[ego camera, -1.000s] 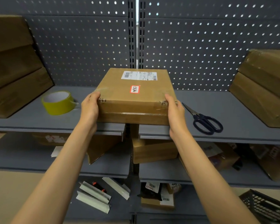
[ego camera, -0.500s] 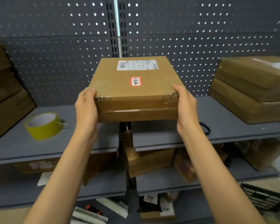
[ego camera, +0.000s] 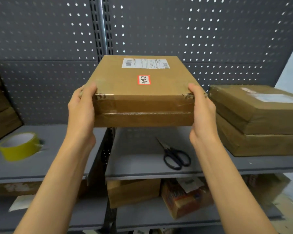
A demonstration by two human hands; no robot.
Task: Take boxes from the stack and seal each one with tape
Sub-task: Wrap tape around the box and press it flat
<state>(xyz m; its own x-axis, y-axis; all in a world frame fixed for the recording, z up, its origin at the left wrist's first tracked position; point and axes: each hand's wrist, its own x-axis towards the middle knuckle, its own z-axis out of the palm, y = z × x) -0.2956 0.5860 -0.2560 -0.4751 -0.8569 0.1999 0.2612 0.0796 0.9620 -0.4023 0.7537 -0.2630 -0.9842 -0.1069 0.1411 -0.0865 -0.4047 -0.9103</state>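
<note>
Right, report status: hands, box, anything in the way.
Left hand and right hand grip the box, held above the shelf. Scissors lie beneath it. Tape roll off left.

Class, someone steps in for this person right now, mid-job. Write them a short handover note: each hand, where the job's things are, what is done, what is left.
Left hand and right hand grip the two sides of the held box, above the shelf.
Its near side already shows tape.
Yellow tape roll sits on the shelf at left; scissors lie under the box.
Two stacked boxes at right, more at the left edge.
Left: set this box down, probably on the right stack, then take the next one.
</note>
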